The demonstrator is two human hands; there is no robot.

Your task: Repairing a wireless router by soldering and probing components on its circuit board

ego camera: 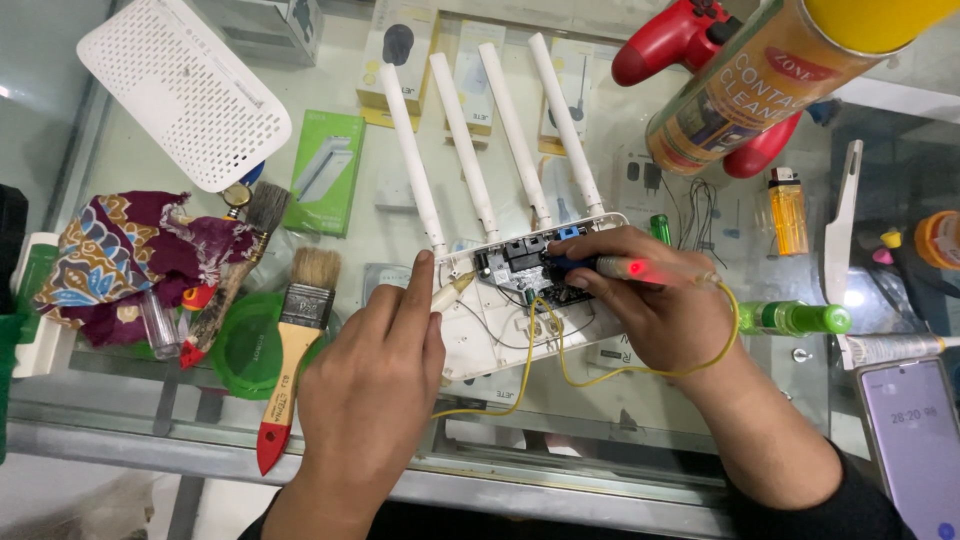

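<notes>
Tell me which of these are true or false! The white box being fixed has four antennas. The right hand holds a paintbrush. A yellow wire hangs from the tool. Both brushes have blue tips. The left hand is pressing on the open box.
1. True. The opened router has four white antennas sticking up.
2. False. The right hand holds a pen-like tool with a red glowing light; both paintbrushes lie on the glass.
3. True. A yellow wire loops from the tool across the router.
4. False. The flat paintbrush and the smaller brush both have red handle tips.
5. True. The left hand rests a finger on the router's edge.
</notes>
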